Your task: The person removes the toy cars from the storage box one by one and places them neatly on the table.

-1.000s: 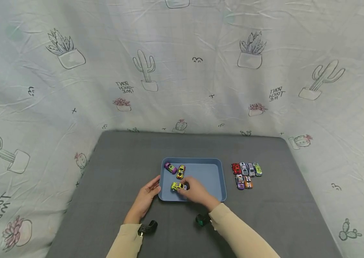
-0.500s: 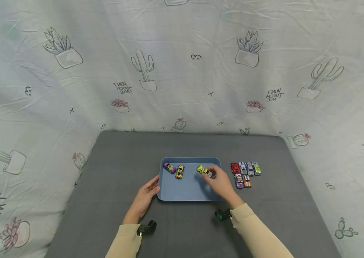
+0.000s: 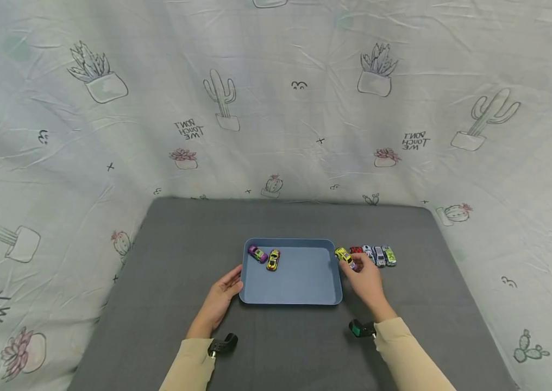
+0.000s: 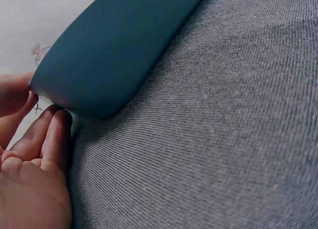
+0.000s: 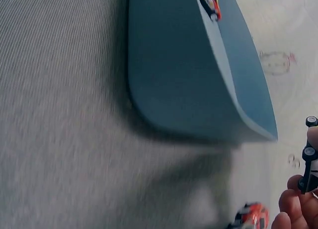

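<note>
A blue tray point(image 3: 290, 277) lies on the grey table; inside at its left are a purple car point(image 3: 257, 253) and a yellow-red car point(image 3: 273, 260). My left hand point(image 3: 217, 301) rests at the tray's left side; in the left wrist view its fingertips point(image 4: 62, 117) touch the tray wall point(image 4: 109, 55). My right hand point(image 3: 366, 279) pinches a yellow car point(image 3: 344, 256) just beyond the tray's right rim. The right wrist view shows that car's wheels point(image 5: 309, 153) between the fingers, at the right edge.
Right of the tray stand several toy cars side by side: a red one point(image 3: 356, 250), white ones point(image 3: 380, 256) and a green one point(image 3: 390, 256). My right hand hides the nearer row. A patterned cloth point(image 3: 276, 108) hangs behind the table.
My right hand has lifted the yellow car from the tray's lower middle and carried it right, past the rim. My left hand has stayed at the tray's left side.
</note>
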Action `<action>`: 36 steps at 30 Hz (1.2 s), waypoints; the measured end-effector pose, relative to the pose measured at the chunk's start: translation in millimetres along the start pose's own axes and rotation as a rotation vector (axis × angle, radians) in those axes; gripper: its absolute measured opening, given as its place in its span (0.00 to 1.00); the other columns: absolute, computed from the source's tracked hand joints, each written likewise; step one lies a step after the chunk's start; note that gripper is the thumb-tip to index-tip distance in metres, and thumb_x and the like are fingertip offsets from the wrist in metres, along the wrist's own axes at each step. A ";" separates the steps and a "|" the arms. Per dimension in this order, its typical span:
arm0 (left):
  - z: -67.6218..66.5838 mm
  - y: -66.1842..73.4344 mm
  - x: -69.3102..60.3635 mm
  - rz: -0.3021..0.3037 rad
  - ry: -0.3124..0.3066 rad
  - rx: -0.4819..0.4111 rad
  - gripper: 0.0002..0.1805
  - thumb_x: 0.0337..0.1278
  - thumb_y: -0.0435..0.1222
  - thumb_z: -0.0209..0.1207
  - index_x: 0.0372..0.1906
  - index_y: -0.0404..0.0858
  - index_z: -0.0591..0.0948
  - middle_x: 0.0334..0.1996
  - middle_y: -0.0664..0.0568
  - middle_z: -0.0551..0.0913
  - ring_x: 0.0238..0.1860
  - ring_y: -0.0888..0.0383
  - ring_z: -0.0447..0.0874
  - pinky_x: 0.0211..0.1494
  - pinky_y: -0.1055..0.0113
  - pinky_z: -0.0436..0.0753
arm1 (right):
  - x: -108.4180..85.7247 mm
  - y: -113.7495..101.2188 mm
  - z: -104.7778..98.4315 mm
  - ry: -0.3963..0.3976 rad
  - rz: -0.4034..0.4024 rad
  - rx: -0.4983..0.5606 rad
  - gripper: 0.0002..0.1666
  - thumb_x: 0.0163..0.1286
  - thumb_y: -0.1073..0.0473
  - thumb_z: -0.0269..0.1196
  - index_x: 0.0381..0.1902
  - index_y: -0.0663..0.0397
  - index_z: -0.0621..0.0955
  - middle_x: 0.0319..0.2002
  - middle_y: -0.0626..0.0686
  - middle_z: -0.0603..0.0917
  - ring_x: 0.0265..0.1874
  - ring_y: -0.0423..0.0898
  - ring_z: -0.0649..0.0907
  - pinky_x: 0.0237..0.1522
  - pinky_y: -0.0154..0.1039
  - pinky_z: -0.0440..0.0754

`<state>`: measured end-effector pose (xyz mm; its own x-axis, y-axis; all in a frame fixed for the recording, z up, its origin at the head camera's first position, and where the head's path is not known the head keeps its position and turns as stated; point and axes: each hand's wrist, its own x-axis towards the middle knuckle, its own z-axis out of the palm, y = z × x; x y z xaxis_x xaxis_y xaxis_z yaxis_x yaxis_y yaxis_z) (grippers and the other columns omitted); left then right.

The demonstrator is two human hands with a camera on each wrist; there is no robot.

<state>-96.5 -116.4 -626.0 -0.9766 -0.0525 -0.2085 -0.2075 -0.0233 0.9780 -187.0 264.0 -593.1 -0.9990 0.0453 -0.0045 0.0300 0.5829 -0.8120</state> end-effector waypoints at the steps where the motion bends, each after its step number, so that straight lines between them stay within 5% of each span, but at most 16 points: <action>1: -0.1 -0.5 0.4 0.005 0.000 0.004 0.27 0.68 0.32 0.55 0.71 0.41 0.67 0.68 0.45 0.68 0.68 0.48 0.63 0.64 0.68 0.69 | -0.2 3.8 -2.0 0.017 0.005 -0.001 0.27 0.65 0.43 0.65 0.51 0.57 0.78 0.39 0.56 0.80 0.38 0.49 0.77 0.36 0.42 0.74; 9: 0.6 -0.9 -1.6 -0.011 0.011 0.003 0.27 0.68 0.31 0.55 0.70 0.42 0.68 0.68 0.47 0.68 0.68 0.50 0.64 0.68 0.58 0.65 | -5.2 25.7 -21.1 0.105 0.040 0.020 0.30 0.66 0.41 0.63 0.53 0.60 0.77 0.40 0.59 0.80 0.38 0.50 0.77 0.34 0.40 0.76; 27: 1.7 2.6 -6.9 -0.030 0.013 -0.002 0.27 0.68 0.31 0.55 0.70 0.42 0.68 0.67 0.47 0.69 0.67 0.51 0.65 0.66 0.62 0.68 | -18.3 69.6 -53.3 0.242 0.233 0.091 0.31 0.68 0.44 0.62 0.52 0.66 0.76 0.43 0.62 0.78 0.39 0.47 0.74 0.30 0.27 0.71; 36: 1.4 3.4 -7.7 -0.012 0.003 0.000 0.27 0.68 0.31 0.55 0.71 0.41 0.68 0.68 0.45 0.68 0.68 0.49 0.64 0.65 0.64 0.69 | -20.3 82.6 -54.7 0.237 0.300 0.076 0.31 0.66 0.40 0.62 0.51 0.63 0.76 0.39 0.57 0.76 0.36 0.46 0.72 0.30 0.32 0.70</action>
<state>-89.7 -114.7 -621.1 -0.9738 -0.0555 -0.2205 -0.2195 -0.0237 0.9753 -162.4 355.5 -628.2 -0.9102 0.3962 -0.1210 0.3086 0.4537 -0.8360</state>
